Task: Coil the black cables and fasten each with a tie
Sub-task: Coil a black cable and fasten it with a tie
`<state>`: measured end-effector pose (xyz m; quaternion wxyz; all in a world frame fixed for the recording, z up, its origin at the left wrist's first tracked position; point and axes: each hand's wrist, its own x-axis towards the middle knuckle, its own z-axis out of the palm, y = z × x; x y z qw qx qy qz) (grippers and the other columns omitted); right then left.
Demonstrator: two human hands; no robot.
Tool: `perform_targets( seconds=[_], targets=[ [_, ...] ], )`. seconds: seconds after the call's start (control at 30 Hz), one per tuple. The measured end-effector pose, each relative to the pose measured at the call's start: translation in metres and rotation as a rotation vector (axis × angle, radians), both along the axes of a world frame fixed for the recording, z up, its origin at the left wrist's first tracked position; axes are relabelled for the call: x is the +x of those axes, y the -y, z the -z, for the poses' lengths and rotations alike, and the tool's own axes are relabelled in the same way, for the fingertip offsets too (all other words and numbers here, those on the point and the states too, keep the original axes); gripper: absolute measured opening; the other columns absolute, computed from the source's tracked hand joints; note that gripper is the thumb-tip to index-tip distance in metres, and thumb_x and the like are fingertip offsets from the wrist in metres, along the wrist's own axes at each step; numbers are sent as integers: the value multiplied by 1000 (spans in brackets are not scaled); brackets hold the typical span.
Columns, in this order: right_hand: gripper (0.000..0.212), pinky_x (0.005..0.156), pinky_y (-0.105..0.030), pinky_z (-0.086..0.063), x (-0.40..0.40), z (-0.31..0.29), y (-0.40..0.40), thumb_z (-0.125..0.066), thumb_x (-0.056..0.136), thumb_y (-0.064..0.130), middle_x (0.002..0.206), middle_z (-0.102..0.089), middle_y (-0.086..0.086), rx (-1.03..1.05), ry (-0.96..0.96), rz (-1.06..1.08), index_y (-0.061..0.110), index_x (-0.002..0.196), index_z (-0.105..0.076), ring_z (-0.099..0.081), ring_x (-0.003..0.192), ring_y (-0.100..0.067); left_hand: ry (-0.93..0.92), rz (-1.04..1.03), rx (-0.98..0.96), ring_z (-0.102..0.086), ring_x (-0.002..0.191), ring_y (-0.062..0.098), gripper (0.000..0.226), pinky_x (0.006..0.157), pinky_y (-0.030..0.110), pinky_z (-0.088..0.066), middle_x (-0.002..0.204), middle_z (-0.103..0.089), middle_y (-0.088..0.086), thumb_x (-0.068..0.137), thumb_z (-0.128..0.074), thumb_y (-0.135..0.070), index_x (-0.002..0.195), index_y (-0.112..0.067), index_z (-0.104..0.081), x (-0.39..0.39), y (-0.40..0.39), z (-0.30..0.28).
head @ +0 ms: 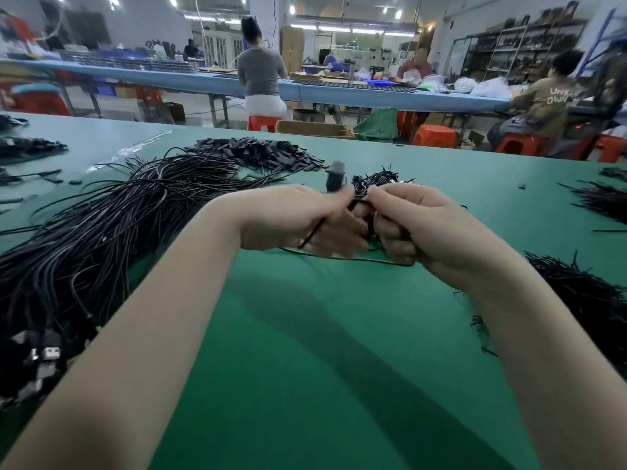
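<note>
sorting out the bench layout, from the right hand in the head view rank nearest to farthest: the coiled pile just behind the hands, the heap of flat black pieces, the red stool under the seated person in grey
From the right hand:
1. Coiled pile, on the table just beyond the knuckles.
2. Heap of flat black pieces, farther back and to the left on the green table.
3. Red stool, off the table, across the aisle.

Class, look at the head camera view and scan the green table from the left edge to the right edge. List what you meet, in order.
Big bundle of loose black cables → left hand → right hand, the two gripping one black cable between them → pile of black ties at the right edge.
</note>
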<state>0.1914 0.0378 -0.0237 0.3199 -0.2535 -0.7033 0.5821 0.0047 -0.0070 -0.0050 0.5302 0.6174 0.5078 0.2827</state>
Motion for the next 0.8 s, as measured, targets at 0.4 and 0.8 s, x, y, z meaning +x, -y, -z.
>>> perform_targets(
  seconds=[0.4,0.8],
  targets=[
    [36,45,-23,-17,-17,51,-12,-60,89,47,54,-31,7,20,253,215,17,70,-56,-22,47,-10,342,175,262,-60,49,9,49,49,18,-48,62,-68,-2,96,-38,-46,77,-20,-75,-38,24,-28],
    [24,45,-19,-23,-29,34,8,-41,103,27,57,-40,9,-19,-24,-138,28,103,-65,-26,47,-8,731,-90,246,-65,110,20,57,85,33,-56,119,-68,8,103,-22,-44,133,-5,-50,-19,-11,-10]
  ],
)
